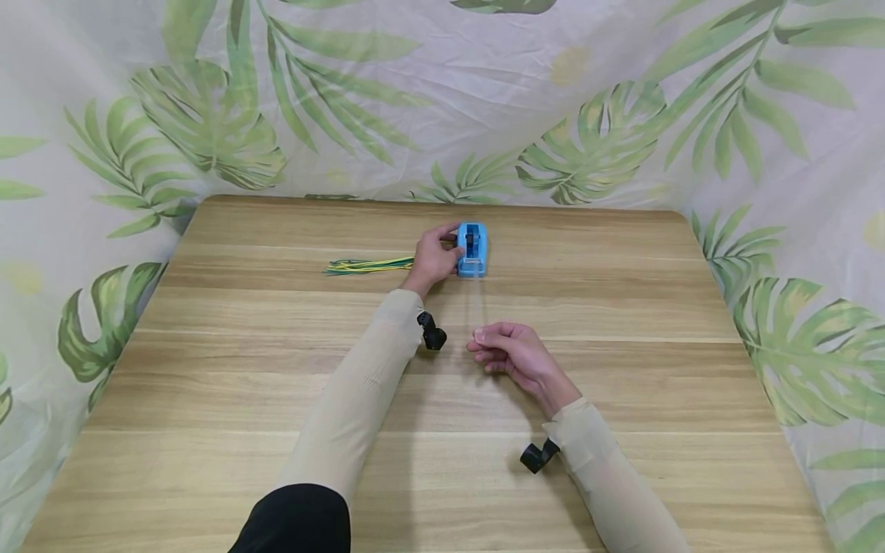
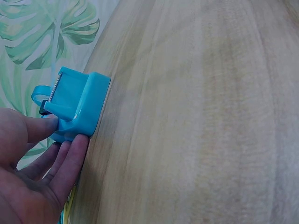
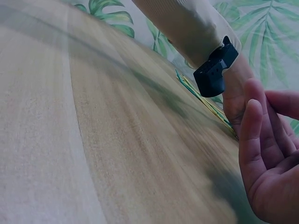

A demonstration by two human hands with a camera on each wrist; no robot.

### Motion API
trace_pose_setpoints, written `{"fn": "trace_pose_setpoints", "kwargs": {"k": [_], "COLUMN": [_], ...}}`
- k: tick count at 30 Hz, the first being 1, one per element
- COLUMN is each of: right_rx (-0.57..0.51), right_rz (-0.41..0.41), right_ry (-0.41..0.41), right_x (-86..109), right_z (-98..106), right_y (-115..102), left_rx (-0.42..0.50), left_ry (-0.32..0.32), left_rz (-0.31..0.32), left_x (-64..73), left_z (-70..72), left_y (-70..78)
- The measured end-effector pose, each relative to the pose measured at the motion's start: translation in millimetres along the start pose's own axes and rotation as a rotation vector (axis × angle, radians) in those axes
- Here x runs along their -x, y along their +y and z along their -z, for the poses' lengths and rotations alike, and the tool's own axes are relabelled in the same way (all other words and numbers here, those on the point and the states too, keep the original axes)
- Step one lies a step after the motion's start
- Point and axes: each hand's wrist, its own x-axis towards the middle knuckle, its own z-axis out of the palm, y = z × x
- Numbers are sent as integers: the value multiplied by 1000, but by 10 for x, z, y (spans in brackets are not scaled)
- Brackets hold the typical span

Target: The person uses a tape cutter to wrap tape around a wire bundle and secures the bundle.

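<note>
Blue, boxy plastic tape dispenser [image 2: 78, 105] is held by the fingers [image 2: 70, 161] of your left hand [image 1: 434, 257]; your right hand [image 1: 515, 355] pinches its clear, narrow tape strip [image 1: 477, 303].

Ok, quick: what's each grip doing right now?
Left grip: closed, holding the dispenser.
Right grip: closed, pinching the tape.

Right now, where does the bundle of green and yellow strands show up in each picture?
Head: left of centre, the bundle emerges beside the left hand.
Left wrist: bottom left, a sliver of the bundle behind that hand.
Right wrist: right of centre, upper half, slanting.
Shared landmark: the wooden table.
</note>
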Motion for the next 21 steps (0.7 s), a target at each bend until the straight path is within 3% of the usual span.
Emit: {"fn": "trace_pose_setpoints", "kwargs": {"k": [21], "right_rx": [9], "right_rz": [-4], "right_ry": [-29], "right_x": [-2], "right_z": [17], "right_y": [-14], "left_rx": [-1], "left_ry": [25], "left_rz": [15], "left_x": [-6], "left_z": [-12], "left_y": [0]}}
